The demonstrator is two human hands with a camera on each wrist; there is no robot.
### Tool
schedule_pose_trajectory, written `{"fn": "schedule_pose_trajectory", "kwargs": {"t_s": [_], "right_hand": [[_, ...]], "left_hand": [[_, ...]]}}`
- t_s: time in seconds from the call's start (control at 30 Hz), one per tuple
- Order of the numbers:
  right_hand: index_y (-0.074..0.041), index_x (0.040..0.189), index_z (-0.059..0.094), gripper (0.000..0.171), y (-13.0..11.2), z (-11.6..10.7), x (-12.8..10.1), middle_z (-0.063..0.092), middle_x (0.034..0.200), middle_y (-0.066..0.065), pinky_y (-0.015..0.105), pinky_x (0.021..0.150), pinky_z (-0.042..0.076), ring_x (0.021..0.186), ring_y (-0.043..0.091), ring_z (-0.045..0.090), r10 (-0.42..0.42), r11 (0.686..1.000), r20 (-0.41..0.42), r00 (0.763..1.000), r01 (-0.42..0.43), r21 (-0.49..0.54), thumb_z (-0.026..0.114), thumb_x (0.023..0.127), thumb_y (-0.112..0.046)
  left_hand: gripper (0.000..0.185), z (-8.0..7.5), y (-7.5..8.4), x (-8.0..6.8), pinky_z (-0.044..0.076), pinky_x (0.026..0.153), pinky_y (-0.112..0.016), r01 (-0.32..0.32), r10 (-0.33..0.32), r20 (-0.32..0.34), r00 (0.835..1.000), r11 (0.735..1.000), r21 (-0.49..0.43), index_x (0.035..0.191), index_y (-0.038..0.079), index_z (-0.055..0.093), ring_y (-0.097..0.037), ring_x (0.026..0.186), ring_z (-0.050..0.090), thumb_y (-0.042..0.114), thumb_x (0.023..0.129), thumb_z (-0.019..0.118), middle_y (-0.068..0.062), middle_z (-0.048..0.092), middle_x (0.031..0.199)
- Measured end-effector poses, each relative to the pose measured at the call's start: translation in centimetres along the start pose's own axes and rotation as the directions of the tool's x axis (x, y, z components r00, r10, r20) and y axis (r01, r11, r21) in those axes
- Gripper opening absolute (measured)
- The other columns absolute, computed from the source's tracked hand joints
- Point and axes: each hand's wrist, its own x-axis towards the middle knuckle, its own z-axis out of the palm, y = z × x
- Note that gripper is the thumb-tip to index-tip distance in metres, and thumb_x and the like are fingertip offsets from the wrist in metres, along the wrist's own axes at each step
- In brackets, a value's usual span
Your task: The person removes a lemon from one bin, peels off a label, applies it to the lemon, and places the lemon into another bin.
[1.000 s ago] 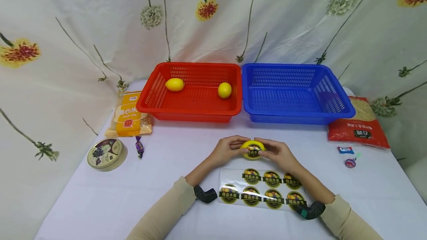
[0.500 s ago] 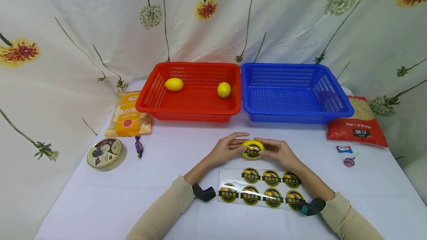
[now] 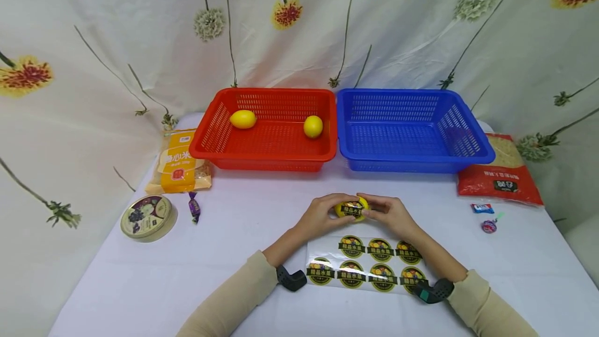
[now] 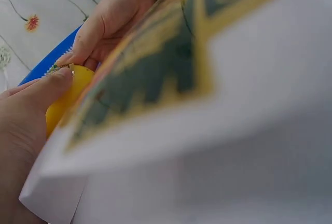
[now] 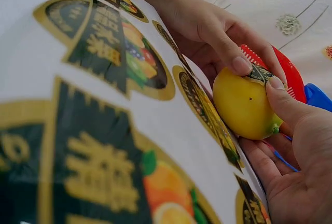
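I see my left hand (image 3: 322, 214) and right hand (image 3: 388, 213) both curled around the small yellow lemon with a round sticker (image 3: 352, 208), just above the white table (image 3: 234, 254), with the clear sticker sheet (image 3: 365, 269) at 6 o'clock.

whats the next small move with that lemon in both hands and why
Probably press the sticker flat with both thumbs. The lemon is gripped by the left hand and right hand, the sticker lies on top under the thumb tips, and its edges may not be fully down. The blue basket holds nothing.
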Motion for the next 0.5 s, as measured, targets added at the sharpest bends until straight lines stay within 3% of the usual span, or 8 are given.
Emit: {"fn": "schedule_pose_trajectory", "kwargs": {"t_s": [0.23,0.3,0.33,0.4,0.43,0.5], "right_hand": [[0.0,0.134,0.045,0.046,-1.0,-1.8,-0.3,0.048,0.132,0.014,0.02,0.095,0.039,0.119,0.024,0.048,-0.004,0.998,0.145,0.989,0.014,-0.065,0.059,0.091,-0.011],[0.003,0.134,0.044,0.045,-1.3,-2.5,-0.7,0.05,0.129,0.018,0.02,0.095,0.039,0.117,0.022,0.051,-0.027,0.997,0.128,0.991,0.036,-0.062,0.056,0.092,-0.007],[0.006,0.133,0.043,0.044,-1.5,-2.8,-0.9,0.051,0.127,0.021,0.02,0.093,0.041,0.114,0.021,0.053,-0.036,0.998,0.085,0.996,0.041,-0.048,0.055,0.092,-0.005],[0.01,0.131,0.043,0.042,-1.8,-3.5,-1.4,0.053,0.121,0.028,0.021,0.088,0.045,0.104,0.016,0.06,-0.044,0.999,-0.086,0.995,0.043,-0.011,0.054,0.092,-0.002],[0.01,0.13,0.044,0.041,-2.0,-3.8,-1.6,0.054,0.119,0.03,0.021,0.085,0.048,0.1,0.014,0.062,-0.035,0.999,-0.204,0.978,0.04,0.02,0.055,0.092,-0.001],[0.008,0.126,0.047,0.039,-1.6,-4.5,-1.9,0.054,0.115,0.033,0.023,0.078,0.052,0.091,0.012,0.065,-0.055,0.99,-0.439,0.897,0.105,0.09,0.057,0.09,0.0]], "left_hand": [[0.045,0.2,-0.1,0.4,0.041,0.094,-0.021,-0.048,0.047,0.015,0.999,0.997,0.068,0.121,0.022,0.061,-0.006,0.109,0.054,0.029,0.079,0.074,0.004,0.062,0.115],[0.045,0.1,-0.1,0.4,0.041,0.094,-0.021,-0.048,0.047,0.017,0.999,0.996,0.07,0.121,0.021,0.061,-0.007,0.109,0.054,0.029,0.079,0.074,0.004,0.062,0.116],[0.045,0.1,0.0,0.3,0.041,0.094,-0.021,-0.042,0.041,0.017,0.999,0.997,0.065,0.121,0.02,0.061,-0.007,0.109,0.054,0.029,0.079,0.074,0.004,0.062,0.116],[0.045,0.1,0.0,0.3,0.041,0.095,-0.021,-0.032,0.032,0.02,0.999,0.998,0.047,0.121,0.019,0.061,-0.007,0.109,0.054,0.028,0.079,0.074,0.003,0.062,0.117],[0.045,0.1,0.1,0.2,0.04,0.095,-0.021,-0.028,0.027,0.023,0.999,0.999,0.042,0.121,0.02,0.061,-0.007,0.11,0.054,0.028,0.079,0.074,0.004,0.061,0.117],[0.045,0.0,0.1,0.2,0.04,0.096,-0.022,-0.024,0.023,0.026,0.999,0.999,0.038,0.121,0.02,0.061,-0.008,0.111,0.053,0.028,0.079,0.075,0.003,0.061,0.118]]}}
